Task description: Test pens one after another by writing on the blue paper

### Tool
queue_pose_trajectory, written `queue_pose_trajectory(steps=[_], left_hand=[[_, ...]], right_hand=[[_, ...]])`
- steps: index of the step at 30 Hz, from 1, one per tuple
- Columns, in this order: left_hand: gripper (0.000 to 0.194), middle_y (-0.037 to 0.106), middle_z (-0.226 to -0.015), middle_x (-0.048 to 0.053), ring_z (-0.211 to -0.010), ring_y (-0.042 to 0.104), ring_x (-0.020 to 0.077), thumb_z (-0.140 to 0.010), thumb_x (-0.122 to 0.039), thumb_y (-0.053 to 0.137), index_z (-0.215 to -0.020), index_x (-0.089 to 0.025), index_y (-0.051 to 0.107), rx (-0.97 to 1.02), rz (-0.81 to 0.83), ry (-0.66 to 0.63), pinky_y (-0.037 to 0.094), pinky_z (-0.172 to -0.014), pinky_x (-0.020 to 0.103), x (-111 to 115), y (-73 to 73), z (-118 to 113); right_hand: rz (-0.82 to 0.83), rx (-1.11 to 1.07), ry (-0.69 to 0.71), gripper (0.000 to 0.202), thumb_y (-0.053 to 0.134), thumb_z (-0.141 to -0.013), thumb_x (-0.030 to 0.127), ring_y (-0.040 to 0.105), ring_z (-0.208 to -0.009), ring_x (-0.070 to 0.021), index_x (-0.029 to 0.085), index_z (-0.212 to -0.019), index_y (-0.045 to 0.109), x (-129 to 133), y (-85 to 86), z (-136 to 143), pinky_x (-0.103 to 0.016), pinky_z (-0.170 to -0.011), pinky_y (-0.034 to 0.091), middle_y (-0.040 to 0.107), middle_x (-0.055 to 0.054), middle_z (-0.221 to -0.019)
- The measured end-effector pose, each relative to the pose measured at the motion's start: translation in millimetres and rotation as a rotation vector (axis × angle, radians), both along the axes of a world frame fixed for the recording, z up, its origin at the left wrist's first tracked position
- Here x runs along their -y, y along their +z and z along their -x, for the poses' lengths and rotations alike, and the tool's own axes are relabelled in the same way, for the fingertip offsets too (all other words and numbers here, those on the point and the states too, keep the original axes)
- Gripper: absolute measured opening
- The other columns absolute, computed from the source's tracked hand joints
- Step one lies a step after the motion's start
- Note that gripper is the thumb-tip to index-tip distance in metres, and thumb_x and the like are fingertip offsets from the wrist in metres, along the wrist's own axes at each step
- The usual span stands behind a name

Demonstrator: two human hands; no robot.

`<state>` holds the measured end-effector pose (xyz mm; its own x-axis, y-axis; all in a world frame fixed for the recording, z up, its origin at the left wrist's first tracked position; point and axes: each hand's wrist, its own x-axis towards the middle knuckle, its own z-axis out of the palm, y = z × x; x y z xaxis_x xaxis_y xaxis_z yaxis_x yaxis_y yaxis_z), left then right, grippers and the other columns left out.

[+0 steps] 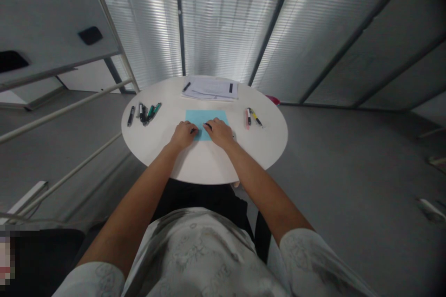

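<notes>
A light-blue sheet of paper (205, 115) lies on the round white table (205, 169) in front of me. Over its left edge, my left hand (183, 136) is closed on a small black piece (193, 130) that looks like a pen cap. My right hand (219, 132) is closed around a dark pen (208, 125), its tip pointing left above the sheet. A short gap separates the two hands. Most of the pen is hidden by my right fingers.
Several markers (150, 112) lie at the table's left, with a single black marker (131, 116) beside them. A stack of printed papers (211, 88) sits at the back. On the right are a pink-and-white marker (248, 117) and a yellow pen (256, 118).
</notes>
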<state>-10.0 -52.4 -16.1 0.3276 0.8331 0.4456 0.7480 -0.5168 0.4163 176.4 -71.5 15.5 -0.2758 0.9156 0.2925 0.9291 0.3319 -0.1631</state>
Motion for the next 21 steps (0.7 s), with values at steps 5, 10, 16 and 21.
queue_pose_trajectory(steps=[5, 10, 16, 21], left_hand=[[0.022, 0.068, -0.084, 0.009, -0.080, 0.057, 0.0205, -0.084, -0.027, 0.052, -0.085, -0.018, 0.072, 0.047, -0.014, 0.007, 0.042, -0.085, 0.038, 2.0, 1.5, -0.5], [0.020, 0.066, -0.077, 0.006, -0.070, 0.056, 0.0159, -0.088, -0.028, 0.049, -0.092, -0.016, 0.066, 0.249, 0.031, 0.006, 0.042, -0.071, 0.030, 7.9, 6.6, 0.1], [0.022, 0.059, -0.067, 0.001, -0.061, 0.054, 0.0140, -0.087, -0.035, 0.052, -0.098, -0.018, 0.059, 0.548, 0.105, 0.054, 0.041, -0.062, 0.028, 5.8, 5.0, 2.6], [0.020, 0.063, -0.072, 0.002, -0.066, 0.055, 0.0139, -0.080, -0.035, 0.058, -0.084, -0.017, 0.063, 0.574, 0.147, 0.086, 0.043, -0.065, 0.027, 4.1, 3.8, 3.3]], right_hand=[[-0.022, -0.021, 0.015, 0.046, 0.028, -0.100, 0.049, 0.055, -0.100, -0.0222, 0.023, -0.113, 0.063, 0.9, 0.7, -0.1, -0.031, -0.079, 0.042, 0.062, -0.010, -0.110], [-0.040, -0.052, 0.105, 0.044, 0.027, -0.100, 0.047, 0.057, -0.101, -0.0211, 0.025, -0.119, 0.061, 2.2, 3.7, 0.7, -0.030, -0.082, 0.042, 0.065, -0.008, -0.108], [-0.054, -0.122, 0.187, 0.043, 0.028, -0.101, 0.045, 0.058, -0.106, -0.0200, 0.029, -0.132, 0.053, 1.3, 1.3, 2.3, -0.031, -0.088, 0.043, 0.066, -0.005, -0.116], [-0.048, -0.136, 0.230, 0.042, 0.027, -0.101, 0.043, 0.060, -0.105, -0.0180, 0.031, -0.130, 0.055, 0.8, -2.0, 1.3, -0.029, -0.088, 0.043, 0.067, -0.003, -0.115]])
